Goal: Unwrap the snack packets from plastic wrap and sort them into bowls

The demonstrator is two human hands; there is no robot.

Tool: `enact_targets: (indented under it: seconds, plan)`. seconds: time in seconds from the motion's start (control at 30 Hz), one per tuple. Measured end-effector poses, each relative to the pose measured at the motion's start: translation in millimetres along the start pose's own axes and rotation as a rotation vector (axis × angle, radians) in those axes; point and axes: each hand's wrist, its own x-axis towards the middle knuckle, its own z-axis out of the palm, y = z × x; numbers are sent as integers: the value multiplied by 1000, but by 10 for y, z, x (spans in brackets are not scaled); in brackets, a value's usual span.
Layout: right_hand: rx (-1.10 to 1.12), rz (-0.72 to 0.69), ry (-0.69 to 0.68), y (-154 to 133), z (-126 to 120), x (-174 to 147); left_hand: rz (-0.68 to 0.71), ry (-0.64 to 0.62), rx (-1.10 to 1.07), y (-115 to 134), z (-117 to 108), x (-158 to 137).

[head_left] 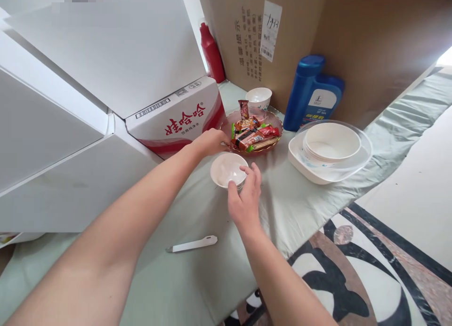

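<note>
My right hand (248,201) grips the near right side of a small white bowl (221,170), thumb and fingers at its rim. The bowl sits low at the cloth, and nothing shows inside it. Farther off, my left hand (213,141) has its fingers closed at the left rim of a reddish clear plate (280,137); its fingertips are partly hidden. Wrapped snacks (252,137) in red, brown and green packets are heaped on that plate. A white utility knife (194,243) lies on the cloth in front of the bowl, between my forearms.
A second white bowl (259,98) stands behind the plate. At right are stacked white bowls and dishes (330,152) and a blue jug (312,95). White cartons (176,112), a red bottle (212,55) and a large brown box (240,15) line the back. The table edge drops to patterned floor.
</note>
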Motion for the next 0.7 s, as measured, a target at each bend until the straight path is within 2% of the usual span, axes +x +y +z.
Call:
enact_targets:
  seconds: [0.07, 0.13, 0.2, 0.27, 0.37, 0.5, 0.6, 0.7]
  plan:
    - [-21, -7, 2, 1, 26, -58, 19, -54, -1, 68, -111, 16]
    - [-68, -76, 27, -17, 51, -187, -13, -44, 26, 108, -276, 46]
    - [-136, -226, 35, -52, 60, -365, -106, 74, 96, 127, -462, 125]
    - [-194, -408, -4, -87, 44, -545, -141, 208, 169, 157, -622, 281]
    - [-212, -559, -82, -108, -22, -714, -17, 305, 234, 283, -761, 686]
    - [-185, -562, -103, -67, -127, -711, 87, 227, 303, 576, -783, 1393]
    - [-170, -522, -43, -7, -175, -651, -13, 111, 353, 758, -702, 1821]
    - [-176, -427, 23, 54, -209, -613, -146, 11, 318, 787, -573, 2065]
